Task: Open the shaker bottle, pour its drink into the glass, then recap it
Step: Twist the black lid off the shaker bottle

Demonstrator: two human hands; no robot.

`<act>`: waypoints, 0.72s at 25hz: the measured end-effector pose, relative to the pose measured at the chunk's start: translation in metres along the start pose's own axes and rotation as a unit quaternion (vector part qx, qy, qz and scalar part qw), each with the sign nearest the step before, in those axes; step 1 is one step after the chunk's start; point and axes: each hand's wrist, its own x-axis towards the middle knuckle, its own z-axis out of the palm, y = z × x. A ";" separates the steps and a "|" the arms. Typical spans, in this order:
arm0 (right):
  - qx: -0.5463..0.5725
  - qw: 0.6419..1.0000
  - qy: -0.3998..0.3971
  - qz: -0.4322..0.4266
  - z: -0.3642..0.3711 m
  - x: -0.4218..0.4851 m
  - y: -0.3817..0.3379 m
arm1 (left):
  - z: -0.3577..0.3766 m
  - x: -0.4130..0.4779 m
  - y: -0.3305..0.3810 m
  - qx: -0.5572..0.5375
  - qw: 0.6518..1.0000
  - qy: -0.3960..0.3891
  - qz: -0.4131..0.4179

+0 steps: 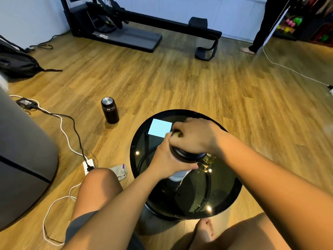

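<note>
The shaker bottle [177, 175] stands on the round black glass table [227, 201], its pale body mostly hidden by my hands. My left hand [169, 159] wraps around the body just below the black lid [187, 156]. My right hand [194, 136] lies over the top of the lid, fingers closed on a yellow-green part of the cap. Just right of the bottle, partly behind my right wrist, stands the glass [208, 160], showing a yellowish tint.
A phone with a lit screen [160, 128] lies at the table's far left. On the wooden floor stand a black flask [110, 110], cables and a power strip [89, 164]. A grey seat is at left, a treadmill behind, a person's legs at far right.
</note>
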 end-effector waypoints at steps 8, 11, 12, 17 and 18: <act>0.023 0.998 0.046 0.042 -0.012 -0.003 0.007 | -0.002 -0.002 0.007 -0.008 1.000 0.007 -0.002; -0.057 0.989 -0.033 0.131 -0.014 0.001 0.005 | -0.004 -0.004 0.007 -0.004 1.000 0.000 -0.006; -0.034 0.994 -0.047 0.096 -0.015 0.000 0.002 | -0.004 -0.003 0.007 -0.005 1.000 0.001 -0.006; -0.016 0.989 -0.135 -0.062 -0.023 -0.009 0.002 | -0.003 -0.003 0.008 -0.012 1.000 -0.011 0.001; 0.015 0.992 -0.110 -0.060 -0.026 -0.008 0.005 | -0.003 -0.002 0.006 -0.013 1.000 -0.010 0.003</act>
